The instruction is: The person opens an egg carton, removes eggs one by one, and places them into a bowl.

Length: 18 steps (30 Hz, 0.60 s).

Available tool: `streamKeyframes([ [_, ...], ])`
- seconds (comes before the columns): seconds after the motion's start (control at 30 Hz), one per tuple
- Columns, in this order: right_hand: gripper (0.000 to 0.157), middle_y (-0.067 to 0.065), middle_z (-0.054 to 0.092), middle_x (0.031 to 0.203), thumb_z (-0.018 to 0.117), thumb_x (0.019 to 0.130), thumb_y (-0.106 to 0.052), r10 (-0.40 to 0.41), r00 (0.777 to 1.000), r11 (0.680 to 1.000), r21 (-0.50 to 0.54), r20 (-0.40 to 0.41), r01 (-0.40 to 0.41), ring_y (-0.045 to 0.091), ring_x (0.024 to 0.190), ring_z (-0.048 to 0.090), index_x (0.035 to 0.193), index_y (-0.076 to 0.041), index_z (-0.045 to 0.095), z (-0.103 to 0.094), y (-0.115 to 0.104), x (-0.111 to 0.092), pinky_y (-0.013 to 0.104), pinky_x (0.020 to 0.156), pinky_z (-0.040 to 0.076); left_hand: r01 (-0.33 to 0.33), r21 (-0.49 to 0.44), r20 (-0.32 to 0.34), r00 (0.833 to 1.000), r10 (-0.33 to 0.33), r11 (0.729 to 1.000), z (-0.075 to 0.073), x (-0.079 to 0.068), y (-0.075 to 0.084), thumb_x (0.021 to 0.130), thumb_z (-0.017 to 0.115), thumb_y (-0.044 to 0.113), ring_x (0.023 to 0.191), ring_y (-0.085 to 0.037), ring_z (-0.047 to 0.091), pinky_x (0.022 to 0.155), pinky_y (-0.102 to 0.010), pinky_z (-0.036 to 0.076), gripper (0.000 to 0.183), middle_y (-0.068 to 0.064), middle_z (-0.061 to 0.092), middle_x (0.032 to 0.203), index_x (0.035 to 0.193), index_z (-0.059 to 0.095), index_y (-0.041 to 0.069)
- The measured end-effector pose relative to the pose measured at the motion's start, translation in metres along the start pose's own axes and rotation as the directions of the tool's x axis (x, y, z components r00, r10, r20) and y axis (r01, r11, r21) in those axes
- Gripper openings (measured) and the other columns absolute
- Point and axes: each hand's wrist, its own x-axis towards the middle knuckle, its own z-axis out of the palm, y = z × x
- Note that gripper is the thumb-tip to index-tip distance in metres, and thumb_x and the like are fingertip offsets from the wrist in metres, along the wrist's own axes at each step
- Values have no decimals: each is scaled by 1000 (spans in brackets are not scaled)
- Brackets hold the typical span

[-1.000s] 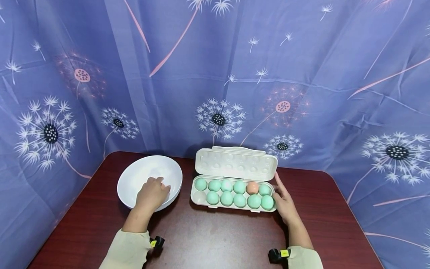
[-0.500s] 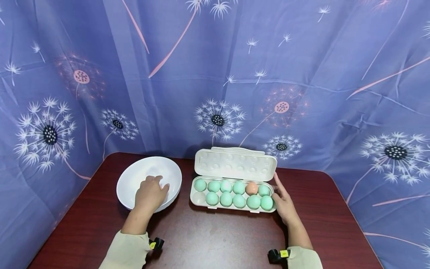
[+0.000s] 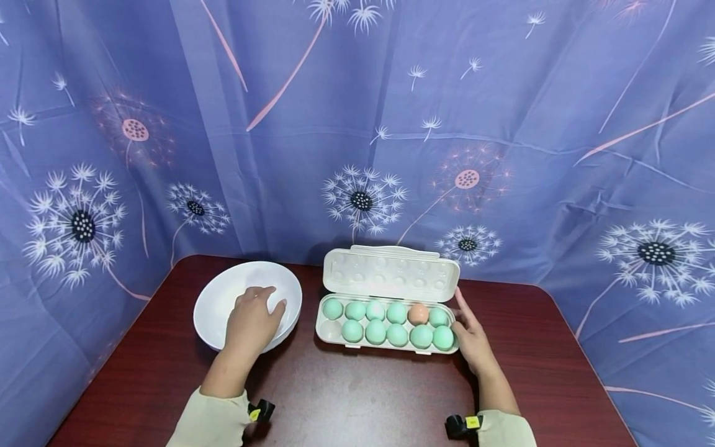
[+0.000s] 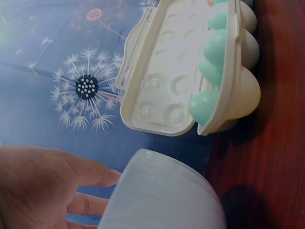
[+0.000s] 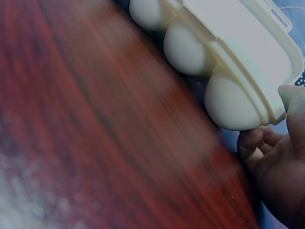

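Note:
A white bowl stands at the left of the table. My left hand reaches over its near rim, thumb and forefinger spread apart; the bowl's side hides part of the fingers in the left wrist view. In the middle lies a cream egg carton with its lid raised. Its cups hold several pale green eggs and one orange-brown egg; the front left cup holds no egg. My right hand grips the carton's right end, thumb on the edge and fingers curled underneath.
A dark red wooden table lies under everything. Behind it hangs a blue curtain printed with dandelions, close to the back of the bowl and the raised lid. Both sleeves carry small black wrist cameras.
The left hand's thumb and forefinger have spread wider apart inside the bowl. My right hand and the carton have stayed in place.

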Motion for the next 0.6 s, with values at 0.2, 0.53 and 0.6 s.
streamKeyframes([
  [0.2,80,22,57,128,38,98,8,-9,1000,1000,2,0,9,0,103,56,162,-34,17,0,1,0,18,84,48,-13,-13,-15,1000,12,1000,-2,-2,9,96,63,30,123,-48,56,95,-63,47,47,-28,60,132,132,64,0],
  [0.53,79,22,58,127,40,99,7,-9,1000,1000,5,2,9,0,102,55,162,-32,16,0,1,0,18,83,47,-121,-44,-74,990,117,992,1,-8,19,89,76,30,123,-46,57,101,-58,47,51,-26,63,127,130,65,-1],
  [0.6,79,20,58,126,41,99,7,-9,1000,1000,8,2,9,0,102,55,163,-31,15,0,1,0,18,83,47,-140,-55,-81,987,136,989,3,-9,24,89,76,31,124,-45,57,101,-57,48,52,-24,63,127,130,65,0],
])
